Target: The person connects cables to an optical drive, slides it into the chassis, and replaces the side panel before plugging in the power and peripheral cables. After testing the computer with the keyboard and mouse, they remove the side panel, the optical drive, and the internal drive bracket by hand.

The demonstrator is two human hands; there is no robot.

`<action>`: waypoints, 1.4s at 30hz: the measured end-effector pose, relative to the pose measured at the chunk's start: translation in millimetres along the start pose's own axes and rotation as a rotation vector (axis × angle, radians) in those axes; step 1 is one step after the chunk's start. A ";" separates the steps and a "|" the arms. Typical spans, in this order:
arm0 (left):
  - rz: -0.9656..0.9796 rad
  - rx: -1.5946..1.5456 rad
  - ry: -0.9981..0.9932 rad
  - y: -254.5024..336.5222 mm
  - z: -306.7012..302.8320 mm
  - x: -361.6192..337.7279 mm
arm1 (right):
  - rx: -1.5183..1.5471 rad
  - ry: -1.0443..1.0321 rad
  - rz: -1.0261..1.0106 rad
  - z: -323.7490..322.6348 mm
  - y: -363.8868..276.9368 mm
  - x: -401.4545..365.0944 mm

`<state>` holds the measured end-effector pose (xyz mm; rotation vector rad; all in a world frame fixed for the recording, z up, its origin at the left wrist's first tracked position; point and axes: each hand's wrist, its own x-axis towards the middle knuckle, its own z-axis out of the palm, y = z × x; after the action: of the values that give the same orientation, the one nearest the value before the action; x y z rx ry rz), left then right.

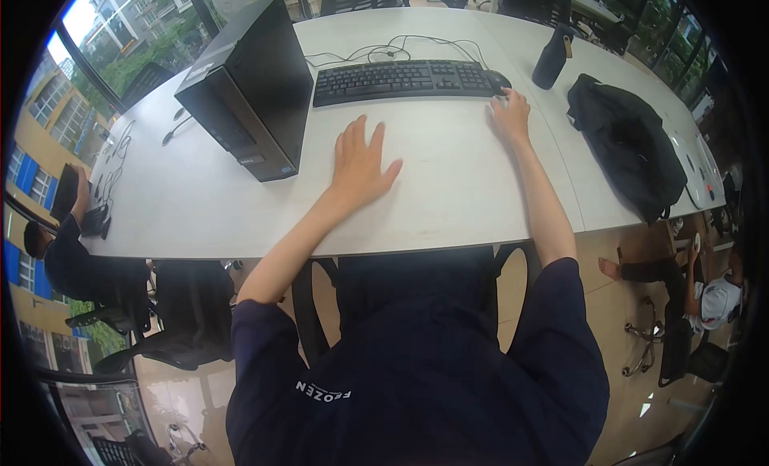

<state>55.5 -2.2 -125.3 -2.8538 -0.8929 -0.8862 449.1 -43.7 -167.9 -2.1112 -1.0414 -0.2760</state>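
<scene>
My left hand (362, 163) lies over the white table with its fingers spread, holding nothing. It is to the right of a black desktop computer tower (268, 105) and below a black keyboard (400, 81). At the keyboard's right end sits a black computer mouse (499, 81). My right hand (511, 117) is at the near side of this mouse, its fingers bent and the fingertips against it. Part of the grip is hard to make out at this size.
Black cables (392, 48) lie behind the keyboard. A dark bottle (553, 57) stands at the back right, with a black bag (629, 145) in front of it. Thin cables (112, 169) lie at the table's left edge. People sit at both sides, with chairs around.
</scene>
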 end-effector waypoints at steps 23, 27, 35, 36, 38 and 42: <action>-0.146 0.310 0.857 -115.9 -164.4 42.2 | 0.644 -0.415 -0.463 -33.1 -130.5 -82.3; -0.121 0.277 0.821 -118.0 -166.7 37.9 | 0.848 -0.689 -0.629 -54.8 -213.5 -136.3; -0.141 0.200 0.798 -114.7 -168.8 36.1 | 0.822 -0.397 -0.844 4.1 -347.3 -166.4; -0.136 0.201 0.805 -116.5 -168.3 38.6 | 0.821 -0.391 -0.849 17.0 -360.6 -166.8; -0.102 0.127 0.823 -122.9 -163.6 37.8 | 0.847 -0.312 -0.725 40.5 -380.7 -171.6; -0.291 0.273 0.884 -107.3 -160.5 36.8 | 0.802 -0.074 -0.632 61.7 -404.3 -189.7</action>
<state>-58.9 77.1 13.4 -1.7972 -1.1493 -1.6777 14.3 43.9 -87.1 -1.0573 -1.5295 -0.0522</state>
